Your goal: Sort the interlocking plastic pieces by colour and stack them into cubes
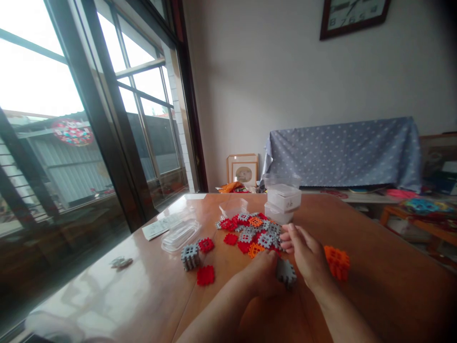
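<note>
On my feed, a gray stack of toothed interlocking tiles (pixel 190 257) stands left, near a flat red tile (pixel 206 275). Next comes the mixed tile pile (pixel 247 234). My left hand (pixel 264 270) is just in front, beside gray tiles (pixel 286 272); its fingertips are hidden, so I can't tell their grip. My right hand (pixel 303 250) curls its fingers together near the pile, holding what, I can't tell. Orange tiles (pixel 337 262) stand rightmost.
</note>
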`<act>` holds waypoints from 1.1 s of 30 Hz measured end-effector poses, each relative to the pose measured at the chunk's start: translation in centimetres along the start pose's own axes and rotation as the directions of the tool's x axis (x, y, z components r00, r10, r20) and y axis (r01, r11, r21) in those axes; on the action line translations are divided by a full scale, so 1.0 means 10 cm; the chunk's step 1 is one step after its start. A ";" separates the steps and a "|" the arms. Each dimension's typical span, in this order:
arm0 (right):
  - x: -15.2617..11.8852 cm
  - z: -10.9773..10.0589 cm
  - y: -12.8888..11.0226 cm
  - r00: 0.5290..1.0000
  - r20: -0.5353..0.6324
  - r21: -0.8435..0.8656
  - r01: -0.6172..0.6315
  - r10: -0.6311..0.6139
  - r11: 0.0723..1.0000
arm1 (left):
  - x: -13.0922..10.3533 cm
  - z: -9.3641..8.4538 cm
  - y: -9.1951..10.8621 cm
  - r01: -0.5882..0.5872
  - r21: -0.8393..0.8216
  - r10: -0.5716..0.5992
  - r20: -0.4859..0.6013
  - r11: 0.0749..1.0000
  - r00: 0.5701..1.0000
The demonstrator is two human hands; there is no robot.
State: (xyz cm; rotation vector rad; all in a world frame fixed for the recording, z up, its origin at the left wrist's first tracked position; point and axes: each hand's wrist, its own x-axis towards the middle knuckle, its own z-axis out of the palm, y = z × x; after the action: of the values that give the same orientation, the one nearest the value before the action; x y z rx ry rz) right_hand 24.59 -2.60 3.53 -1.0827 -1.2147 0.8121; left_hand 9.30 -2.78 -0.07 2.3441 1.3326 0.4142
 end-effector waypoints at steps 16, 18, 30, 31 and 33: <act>0.03 -0.05 0.00 0.996 -0.083 0.026 0.028 -0.026 0.999 | -0.07 -0.04 0.05 -0.038 -0.003 0.038 -0.031 0.999 0.999; 0.03 -0.05 0.02 0.996 -0.090 0.027 0.024 -0.021 0.999 | -0.08 -0.04 0.04 -0.026 -0.012 0.025 -0.030 1.000 0.999; 0.00 0.00 0.04 1.000 0.002 0.006 -0.030 0.030 1.000 | -0.23 -0.18 -0.06 0.027 -0.008 -0.027 0.007 1.000 1.000; -0.01 0.01 0.05 0.999 0.011 0.001 -0.040 0.040 0.999 | -0.24 -0.19 -0.07 0.036 -0.005 -0.036 0.007 0.999 0.999; -0.02 0.03 0.06 0.998 0.024 -0.008 -0.056 0.056 0.998 | -0.25 -0.20 -0.09 0.050 0.002 -0.050 -0.002 0.999 0.999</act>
State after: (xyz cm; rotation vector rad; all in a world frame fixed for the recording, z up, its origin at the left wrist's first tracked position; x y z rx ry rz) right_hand 24.29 -2.51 2.90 -1.1200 -1.2133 0.8669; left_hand 6.47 -4.14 1.14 2.3074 1.3906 0.3995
